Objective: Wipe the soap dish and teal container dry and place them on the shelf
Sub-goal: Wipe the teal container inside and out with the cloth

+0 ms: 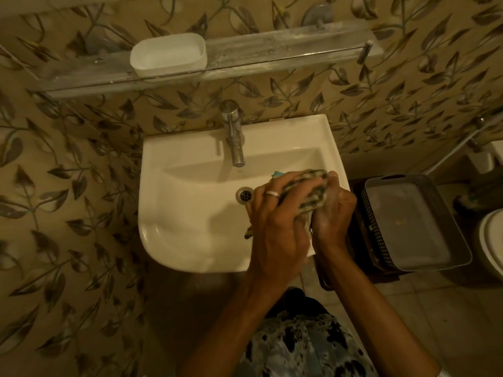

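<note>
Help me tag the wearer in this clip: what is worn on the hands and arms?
No gloves or sleeves show: both arms are bare up to the frame's edge. The left hand wears one plain, silver-coloured ring. The right hand shows no ring; no watch or bracelet is in view.
</note>
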`<state>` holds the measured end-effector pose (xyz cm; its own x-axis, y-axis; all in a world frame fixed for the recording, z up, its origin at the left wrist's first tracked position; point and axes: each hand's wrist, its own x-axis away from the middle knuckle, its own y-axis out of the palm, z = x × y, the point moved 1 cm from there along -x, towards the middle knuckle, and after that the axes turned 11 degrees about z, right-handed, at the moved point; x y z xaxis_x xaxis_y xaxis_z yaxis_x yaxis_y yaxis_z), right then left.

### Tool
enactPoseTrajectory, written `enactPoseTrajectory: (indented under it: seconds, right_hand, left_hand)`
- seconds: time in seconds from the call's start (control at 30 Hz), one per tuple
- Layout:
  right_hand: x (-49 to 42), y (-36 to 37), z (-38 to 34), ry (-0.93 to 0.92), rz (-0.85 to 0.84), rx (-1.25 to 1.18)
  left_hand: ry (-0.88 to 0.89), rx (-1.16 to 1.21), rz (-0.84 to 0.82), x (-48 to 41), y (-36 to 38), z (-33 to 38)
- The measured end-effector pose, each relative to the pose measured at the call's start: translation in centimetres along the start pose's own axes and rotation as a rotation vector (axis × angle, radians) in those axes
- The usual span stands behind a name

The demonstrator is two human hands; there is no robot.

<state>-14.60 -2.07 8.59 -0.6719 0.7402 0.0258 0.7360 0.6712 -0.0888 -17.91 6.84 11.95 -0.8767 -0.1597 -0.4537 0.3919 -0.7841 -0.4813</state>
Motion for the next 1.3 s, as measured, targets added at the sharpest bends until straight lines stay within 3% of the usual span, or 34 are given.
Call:
enactPoseTrajectory:
  seconds: [0.1, 0.2, 0.3, 0.43, 0.53, 0.6, 0.73, 0.87, 0.97, 1.13, 1.3]
  right_hand:
    - [-0.4, 0.4, -0.3, 0.173, 0.066, 0.017]
    - [-0.1, 0.3, -0.3, 0.195, 0.060, 0.004]
    - [0.0, 0.3, -0.9, 0.141, 0.062, 0.004]
    - [0.9, -1.2, -0.2, 0.085, -0.077, -0.014]
    - [0.3, -1.0, -0.6, 0.013, -0.055, -0.057]
    - [-0.3, -0.1, -1.1, 0.110, 0.032, -0.067]
    - [-0.8, 0.0, -0.1, 0.292, 0.080, -0.159]
    - [-1.5, -0.3, -0.7, 0.403, 0.069, -0.295]
    - [-1.4, -0.5, -1.2, 0.510, -0.020, -0.438]
    - [-0.9, -0.3, -2.3, 0.505, -0.154, -0.745]
    - [-0.6, 0.1, -2.6, 0.456, -0.231, -0.795]
  left_hand:
    - [-0.185, 0.132, 0.071, -1.3, -0.6, -2.2]
    - [-0.290, 0.229, 0.116, -1.4, -0.7, -2.8]
    - [-0.179, 0.148, 0.130, -0.2, -0.4, -0.8]
    - [0.046, 0.043, 0.002, 1.3, 0.2, 1.7]
    - [0.033, 0.098, -0.015, 0.8, -0.2, 1.2]
    - [-0.014, 0.147, 0.018, -0.3, -0.7, 0.0]
    - [-0.302, 0.353, 0.074, -3.1, -1.9, -3.9]
    - [-0.504, 0.387, 0.121, -3.5, -3.1, -7.0]
    - [-0.828, 0.558, 0.143, -2.2, -2.8, -8.0]
    - [-1.221, 0.720, 0.153, -0.2, -1.4, -7.5]
    - [-1.524, 0.888, 0.089, 1.1, -0.4, -6.3]
